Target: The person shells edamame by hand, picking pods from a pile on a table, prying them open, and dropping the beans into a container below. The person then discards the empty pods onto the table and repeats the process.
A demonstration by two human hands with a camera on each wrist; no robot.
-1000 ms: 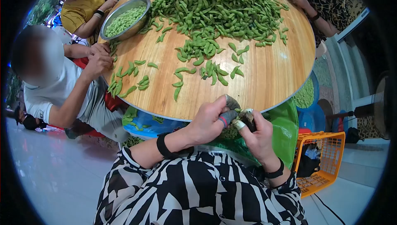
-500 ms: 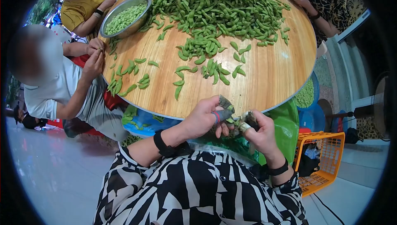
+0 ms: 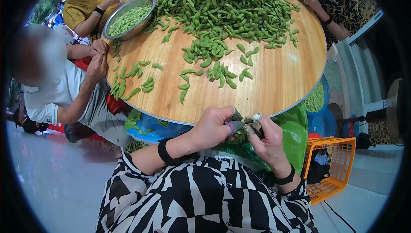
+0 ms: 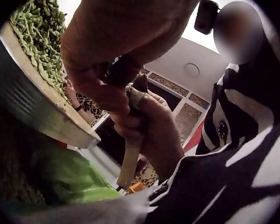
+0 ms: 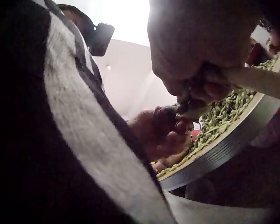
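Just off the round table's near edge, the left hand and right hand meet fingertip to fingertip. Dark wrappings cover the left thumb and a finger; light and dark ones cover right fingertips. Pinched between both hands is a green pod, plainest in the right wrist view, where the left hand lies below the right hand. In the left wrist view, curled fingers of the left hand hide most of the pod. A large heap of pods covers the table's far part.
Loose pods lie on the wooden table. A metal bowl of shelled beans stands at its left edge. Green plastic hangs below the near edge, beside an orange crate. Three other people sit around the table.
Both hands have drawn closer together and their fingers have closed in around the pod since half a second ago. At the upper left, the yellow-shirted person's hand has reached outward over the table.
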